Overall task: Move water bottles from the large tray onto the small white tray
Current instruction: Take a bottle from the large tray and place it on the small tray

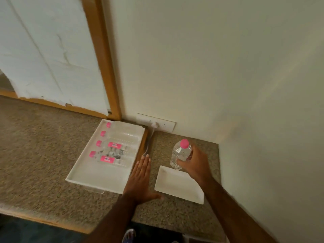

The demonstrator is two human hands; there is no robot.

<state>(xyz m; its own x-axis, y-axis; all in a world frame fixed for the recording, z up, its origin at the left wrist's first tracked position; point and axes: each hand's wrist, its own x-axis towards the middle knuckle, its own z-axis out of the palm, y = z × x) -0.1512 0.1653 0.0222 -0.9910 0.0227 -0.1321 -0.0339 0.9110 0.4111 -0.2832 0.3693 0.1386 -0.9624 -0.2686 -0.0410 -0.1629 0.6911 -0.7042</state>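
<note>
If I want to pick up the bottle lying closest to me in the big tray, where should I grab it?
Probably around its middle, on the pink label, reaching down from above. That water bottle lies on its side across the large tray, pink cap pointing left, with another bottle close behind it. The top is its open side, and fingers can wrap around the round body there.

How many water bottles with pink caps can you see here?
5. Four lie side by side in the large tray, pink caps pointing left. The fifth bottle stands upright in the right hand, just beyond the small white tray.
</note>
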